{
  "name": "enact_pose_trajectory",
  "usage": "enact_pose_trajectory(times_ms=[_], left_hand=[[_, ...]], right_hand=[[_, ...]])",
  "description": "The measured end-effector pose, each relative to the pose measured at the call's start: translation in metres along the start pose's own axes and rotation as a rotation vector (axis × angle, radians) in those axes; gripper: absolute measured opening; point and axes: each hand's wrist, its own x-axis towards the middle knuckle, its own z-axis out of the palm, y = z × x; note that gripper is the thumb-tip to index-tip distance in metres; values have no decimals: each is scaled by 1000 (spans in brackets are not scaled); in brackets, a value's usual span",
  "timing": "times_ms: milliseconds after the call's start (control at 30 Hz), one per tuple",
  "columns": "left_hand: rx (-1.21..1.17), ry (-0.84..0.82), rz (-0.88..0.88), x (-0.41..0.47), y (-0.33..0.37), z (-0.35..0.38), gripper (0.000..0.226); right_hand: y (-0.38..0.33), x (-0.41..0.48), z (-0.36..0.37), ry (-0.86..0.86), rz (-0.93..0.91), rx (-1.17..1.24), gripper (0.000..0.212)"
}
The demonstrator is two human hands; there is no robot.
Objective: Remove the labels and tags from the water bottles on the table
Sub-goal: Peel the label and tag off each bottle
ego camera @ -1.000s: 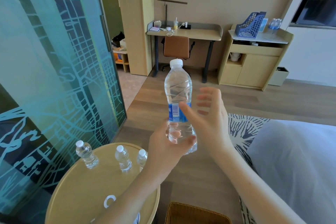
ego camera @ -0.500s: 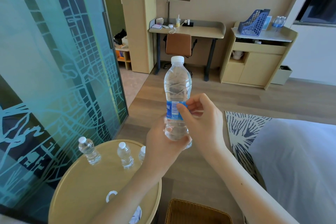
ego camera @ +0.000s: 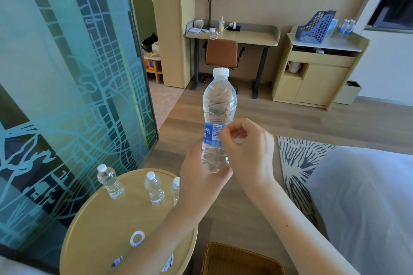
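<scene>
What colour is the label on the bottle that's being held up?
Blue, with white lettering and a white barcode patch; the head view shows the label clearly.

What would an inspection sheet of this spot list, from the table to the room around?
Surface: round wooden table, beside a patterned glass wall.
Job's things: held bottle upright, capped, blue label on; three capped bottles stand on the table, no labels seen.
Clutter: peeled labels lie on the table; wicker basket beside it.
Grips: left hand grips the held bottle's base; right hand pinches the blue label's edge.
Cables: white cable on the far desk.
Surroundings: bed, rug, cabinet.
</scene>
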Motion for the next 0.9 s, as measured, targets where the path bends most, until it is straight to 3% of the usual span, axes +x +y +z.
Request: enact_pose_trajectory(times_ms=[467,900], left_hand=[[-94,-27,-103,1,-9,-6,40],[-126,-65,-53,4,-3,-19,47]], right_hand=[[8,4,2,-52,76,178,20],[12,4,-8,-96,107,326,19]])
